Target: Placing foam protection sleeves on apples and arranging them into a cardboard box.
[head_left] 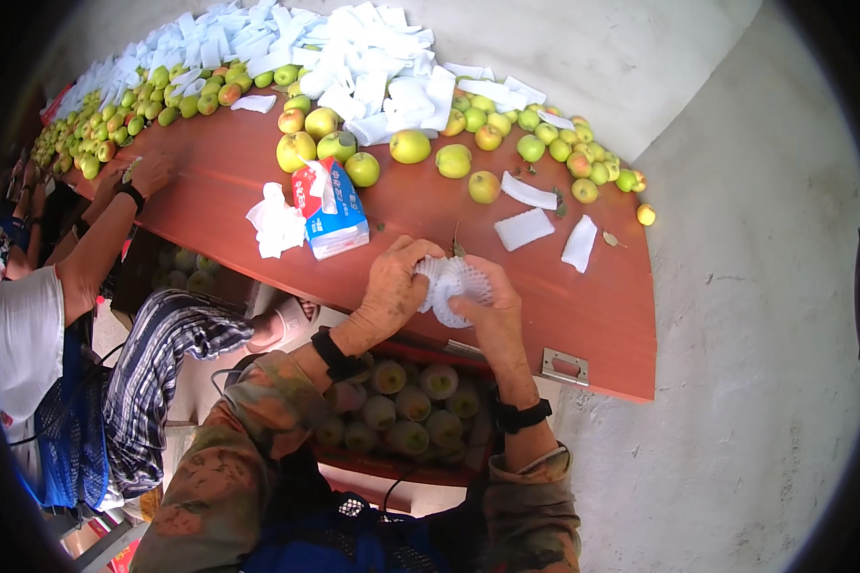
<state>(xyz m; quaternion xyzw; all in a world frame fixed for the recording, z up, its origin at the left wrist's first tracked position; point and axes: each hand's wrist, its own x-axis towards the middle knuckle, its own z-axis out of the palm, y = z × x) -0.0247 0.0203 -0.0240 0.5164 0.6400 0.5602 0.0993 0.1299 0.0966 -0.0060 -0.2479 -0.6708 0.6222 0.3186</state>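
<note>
A white foam fruit net (446, 304) is gripped by both of my hands above the table's near edge. My left hand (395, 286) pinches its left side, and my right hand (493, 304) closes round its right side with the thumb in front. Whether a fruit sits inside the net cannot be made out. A thin stem with a small leaf (459, 248) shows just behind the net. Three flat white foam nets, one of them this nearest piece (525, 229), lie beyond my right hand. Yellow-green apples (410, 146) stand farther back.
The reddish-brown table (602, 325) carries a heap of white foam nets (373, 57), many loose apples and a red-and-blue tissue pack (331, 210). Below its edge is a crate of net-wrapped fruit (411, 403). At left another person's hand (153, 174) reaches over the table. A wall (755, 286) bounds the right.
</note>
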